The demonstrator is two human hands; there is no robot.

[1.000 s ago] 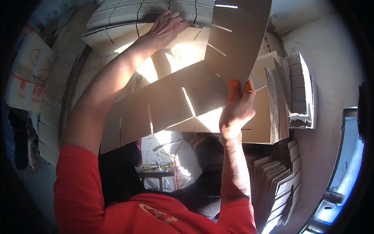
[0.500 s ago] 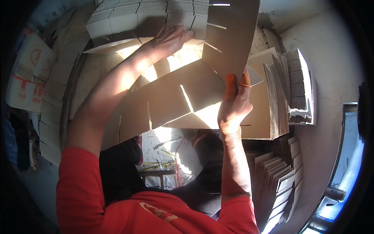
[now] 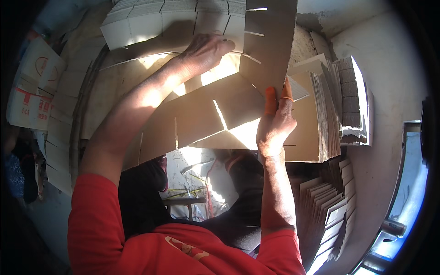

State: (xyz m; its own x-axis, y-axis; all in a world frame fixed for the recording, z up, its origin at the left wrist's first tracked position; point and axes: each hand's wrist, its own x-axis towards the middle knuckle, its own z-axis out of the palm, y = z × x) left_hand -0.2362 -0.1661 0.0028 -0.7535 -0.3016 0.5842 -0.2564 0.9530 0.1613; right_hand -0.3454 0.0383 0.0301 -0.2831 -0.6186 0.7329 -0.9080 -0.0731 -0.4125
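My right hand, orange covers on two fingers, grips slotted cardboard strips near the point where they meet. One long strip runs away from me up to the picture's top edge. Another slotted strip slants from the right hand down to the left, over my lap. Farther off, my left hand is closed on a third cardboard strip, seen almost edge-on. That strip's right end meets a slot of the long strip. The left fingertips are partly hidden behind the hand.
Behind the left hand stands a row of stacked slotted cardboard. Cardboard sheets are piled at the right, with more slotted pieces below them. A printed carton sits at far left. A wall borders the right.
My left hand has shifted slightly right and nearer. The third strip has turned from showing its face to nearly edge-on. The long strip's far end has swung a little left.
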